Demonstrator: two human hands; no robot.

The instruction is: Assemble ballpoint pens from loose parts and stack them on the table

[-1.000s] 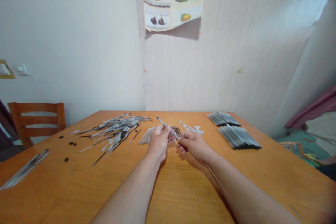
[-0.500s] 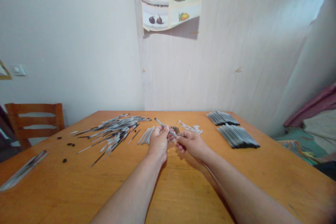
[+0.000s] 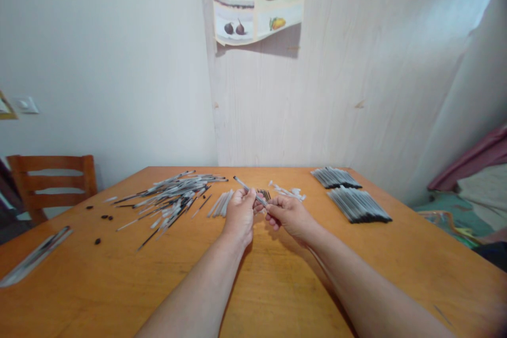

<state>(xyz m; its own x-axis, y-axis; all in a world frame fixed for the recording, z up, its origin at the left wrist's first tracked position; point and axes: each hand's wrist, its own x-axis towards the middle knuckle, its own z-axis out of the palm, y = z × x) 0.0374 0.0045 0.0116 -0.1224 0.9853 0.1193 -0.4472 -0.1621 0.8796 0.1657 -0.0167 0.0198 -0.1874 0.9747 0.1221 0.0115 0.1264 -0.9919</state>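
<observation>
Between my two hands a slim pen (image 3: 241,184) with a dark far end is held at a slant above the table. My left hand (image 3: 240,212) pinches its middle, and my right hand (image 3: 288,215) grips the near end between thumb and fingers. Just left of my left hand lies a row of clear pen barrels (image 3: 219,204). Beyond my fingers is a small row of dark, thin pieces (image 3: 263,195), partly hidden by the hands. White pen caps (image 3: 291,191) lie loose behind my right hand.
A loose heap of pen parts (image 3: 174,195) spreads over the wooden table (image 3: 273,285) at left, near several small black pieces (image 3: 97,242). Two neat stacks of pens (image 3: 358,204) lie at right. A clear bag (image 3: 37,256) is at the left edge, by a chair (image 3: 55,182).
Almost nothing differs. Both hands keep their hold on the pen in nearly the same place; the view has shifted very slightly.
</observation>
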